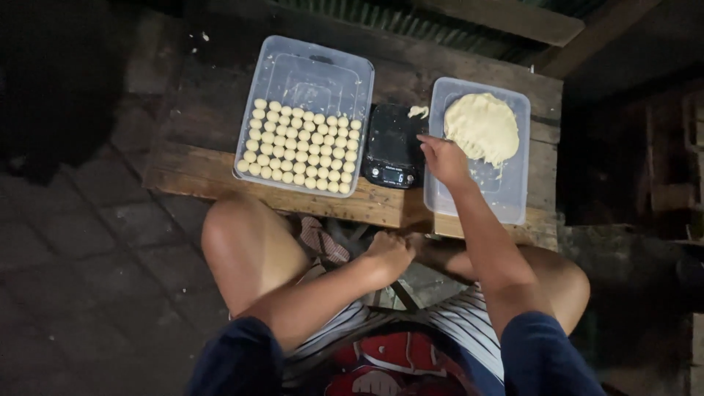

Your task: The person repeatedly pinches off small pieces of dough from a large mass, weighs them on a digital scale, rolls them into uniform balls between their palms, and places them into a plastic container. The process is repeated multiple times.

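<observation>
Pale dough mass (482,126) lying in right clear tub (513,192); right hand (443,159) reaching to its left edge, fingers curled, grip unclear. Left hand (389,251) fisted at near table edge (198,172). Black scale (394,145) sitting between, dough balls (301,147) filling left tub (312,66).

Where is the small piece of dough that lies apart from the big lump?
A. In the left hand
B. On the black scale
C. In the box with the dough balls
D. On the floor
B: the small piece of dough rests on the black scale, between the two boxes.
</observation>
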